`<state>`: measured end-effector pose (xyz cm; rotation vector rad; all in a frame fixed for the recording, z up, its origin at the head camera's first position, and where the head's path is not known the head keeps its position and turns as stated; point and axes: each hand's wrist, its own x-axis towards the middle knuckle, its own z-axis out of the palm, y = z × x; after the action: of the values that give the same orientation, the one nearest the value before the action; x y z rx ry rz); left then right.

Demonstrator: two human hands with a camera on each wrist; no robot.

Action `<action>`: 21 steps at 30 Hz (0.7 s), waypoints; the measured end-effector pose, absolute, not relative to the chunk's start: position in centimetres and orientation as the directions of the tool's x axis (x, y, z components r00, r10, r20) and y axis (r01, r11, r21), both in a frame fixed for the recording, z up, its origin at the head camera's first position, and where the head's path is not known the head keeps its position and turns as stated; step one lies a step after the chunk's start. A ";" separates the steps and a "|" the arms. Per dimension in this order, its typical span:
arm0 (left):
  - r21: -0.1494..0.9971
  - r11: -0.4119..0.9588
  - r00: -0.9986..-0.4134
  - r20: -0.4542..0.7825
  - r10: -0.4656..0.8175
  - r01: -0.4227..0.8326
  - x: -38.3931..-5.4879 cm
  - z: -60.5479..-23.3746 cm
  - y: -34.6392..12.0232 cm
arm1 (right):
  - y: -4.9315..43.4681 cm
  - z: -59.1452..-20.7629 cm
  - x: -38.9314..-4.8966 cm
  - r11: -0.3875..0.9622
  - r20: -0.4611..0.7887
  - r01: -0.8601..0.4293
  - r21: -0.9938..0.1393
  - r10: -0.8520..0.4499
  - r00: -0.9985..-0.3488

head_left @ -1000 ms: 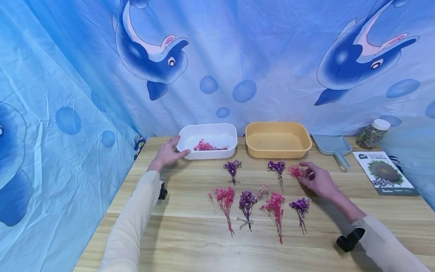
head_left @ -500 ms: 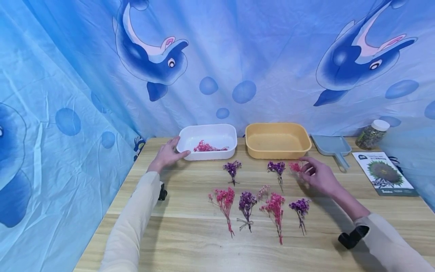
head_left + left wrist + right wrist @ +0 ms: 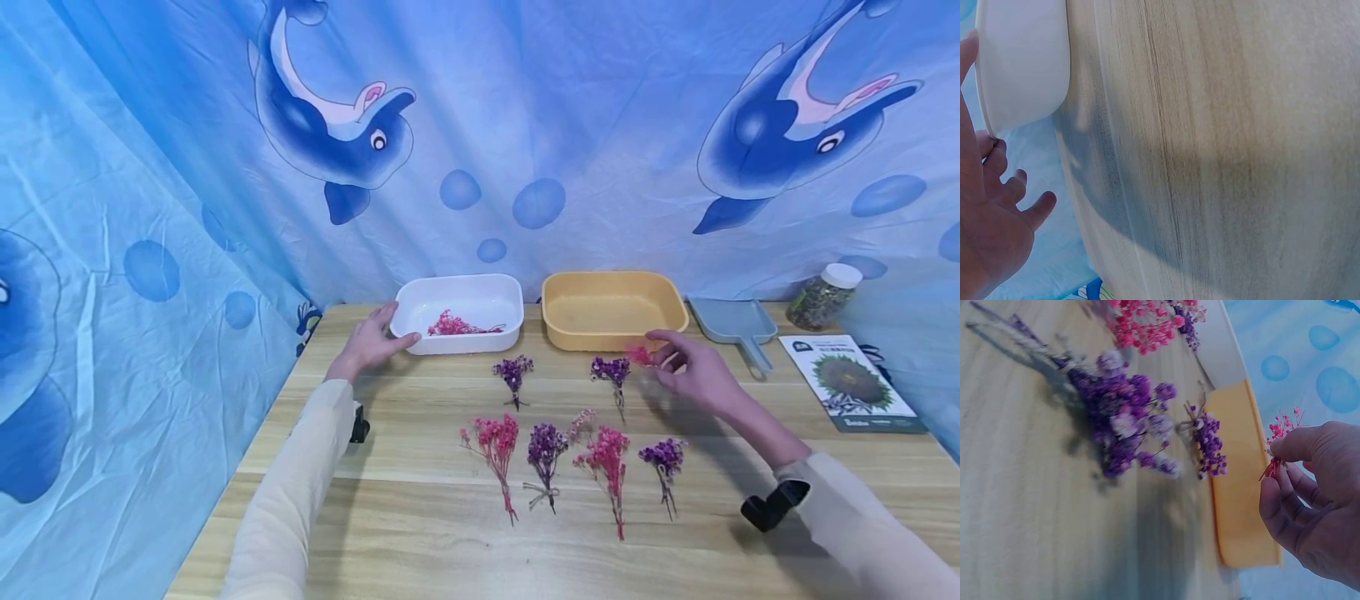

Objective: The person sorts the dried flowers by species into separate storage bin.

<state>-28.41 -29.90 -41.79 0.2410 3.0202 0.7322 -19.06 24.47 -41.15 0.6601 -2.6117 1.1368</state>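
In the head view my right hand (image 3: 693,371) pinches a small sprig of pink dried flowers (image 3: 640,355), held above the table in front of the yellow tub (image 3: 615,342). The right wrist view shows the sprig (image 3: 1280,428) between thumb and fingertips. My left hand (image 3: 371,342) holds the left corner of the white tub (image 3: 457,342), thumb at the front rim and fingers at the side. Inside that tub lies a pink flower bunch (image 3: 453,323). Purple bunches (image 3: 513,372) (image 3: 613,375) lie in front of the tubs.
Nearer the front lie more pink bunches (image 3: 497,442) (image 3: 609,458) and purple bunches (image 3: 547,446) (image 3: 663,457). A grey-blue dustpan (image 3: 731,321), a white-lidded jar (image 3: 822,298) and a sunflower packet (image 3: 851,383) stand or lie at the right. A dolphin-print curtain (image 3: 525,125) hangs behind.
My right hand has carried the pink sprig up and slightly left, from the table towards the yellow tub's front. My left hand stays at the white tub's corner.
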 end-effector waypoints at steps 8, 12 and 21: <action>0.457 0.878 -0.989 0.015 0.149 0.140 -28.3 -41.8 -29.8 | 23.1 -39.8 -19.9 0.603 0.336 -0.486 -0.633 -0.351 -0.874; 0.464 0.876 -0.989 0.010 0.149 0.136 -28.2 -41.8 -29.8 | 22.1 -39.2 -20.6 0.603 0.294 -0.470 -0.645 -0.371 -0.881; 0.465 0.873 -0.987 0.021 0.158 0.149 -28.3 -41.8 -29.8 | 19.4 -38.0 -22.7 0.577 0.266 -0.500 -0.646 -0.443 -0.856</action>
<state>-28.25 -29.81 -41.81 0.2477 3.0232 0.7482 -22.67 19.40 -37.97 0.8150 -2.7224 1.1517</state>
